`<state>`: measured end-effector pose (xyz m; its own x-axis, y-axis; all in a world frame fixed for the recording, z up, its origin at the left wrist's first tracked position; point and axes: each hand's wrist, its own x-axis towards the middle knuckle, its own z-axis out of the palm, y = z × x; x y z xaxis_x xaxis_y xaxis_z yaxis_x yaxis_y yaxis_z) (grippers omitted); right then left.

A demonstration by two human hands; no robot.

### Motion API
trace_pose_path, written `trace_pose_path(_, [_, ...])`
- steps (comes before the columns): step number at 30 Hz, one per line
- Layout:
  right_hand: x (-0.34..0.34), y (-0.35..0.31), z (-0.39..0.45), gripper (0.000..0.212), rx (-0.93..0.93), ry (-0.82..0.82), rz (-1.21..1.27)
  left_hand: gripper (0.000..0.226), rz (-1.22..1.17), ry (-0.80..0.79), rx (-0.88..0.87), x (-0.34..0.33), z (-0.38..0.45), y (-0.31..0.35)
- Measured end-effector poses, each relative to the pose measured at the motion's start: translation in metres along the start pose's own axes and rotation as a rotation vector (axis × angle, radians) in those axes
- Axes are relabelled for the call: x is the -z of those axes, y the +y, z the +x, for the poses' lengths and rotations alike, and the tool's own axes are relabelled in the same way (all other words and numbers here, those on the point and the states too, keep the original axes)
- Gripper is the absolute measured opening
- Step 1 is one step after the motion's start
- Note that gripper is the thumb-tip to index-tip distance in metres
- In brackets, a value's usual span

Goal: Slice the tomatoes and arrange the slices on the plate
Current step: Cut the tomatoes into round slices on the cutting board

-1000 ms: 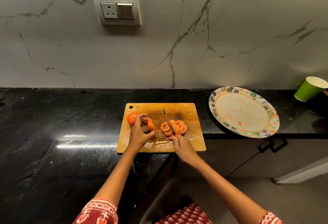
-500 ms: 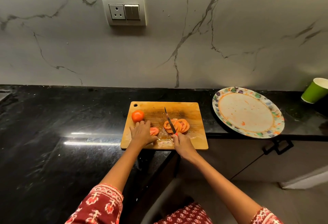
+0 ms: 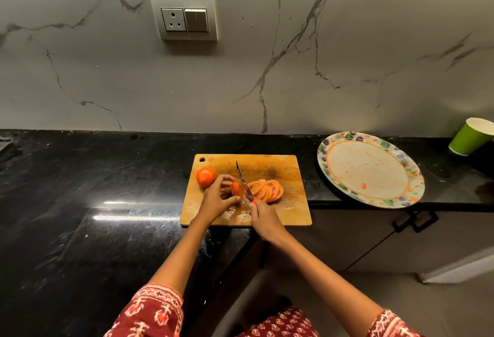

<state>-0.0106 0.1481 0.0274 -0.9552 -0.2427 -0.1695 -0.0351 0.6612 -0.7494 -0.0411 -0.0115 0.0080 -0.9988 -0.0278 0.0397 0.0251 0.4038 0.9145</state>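
A wooden cutting board (image 3: 288,171) lies on the black counter. A whole tomato (image 3: 205,176) sits at its left. My left hand (image 3: 217,199) pinches a tomato piece (image 3: 235,189) standing on edge in the middle of the board. My right hand (image 3: 263,220) grips the red handle of a knife (image 3: 244,180), whose blade points away from me and lies right beside the piece. Several cut slices (image 3: 267,190) lie fanned to the right of the blade. The patterned plate (image 3: 334,144) at the right holds no slices, only juice stains.
A green paper cup (image 3: 471,136) stands at the far right behind the plate. The counter (image 3: 93,189) stretches wide to the left; its front edge steps back under the board. A socket and switch panel (image 3: 184,19) is on the marble wall.
My left hand has stood the tomato piece up on edge beside the blade; half a second ago it lay lower under the fingers. The knife has stayed between the piece and the slices.
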Motion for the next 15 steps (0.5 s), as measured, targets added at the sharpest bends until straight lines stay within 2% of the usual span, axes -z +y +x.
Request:
trace_pose_path(8, [-0.009, -0.008, 0.004, 0.029, -0.006, 0.057, -0.047, 0.039, 0.074, 0.023, -0.07, 0.007, 0.002, -0.002])
trace_pose_path(15, [-0.011, -0.014, 0.001, 0.03, 0.003, 0.055, -0.059, 0.035, 0.165, 0.112, -0.154, 0.004, 0.001, 0.002])
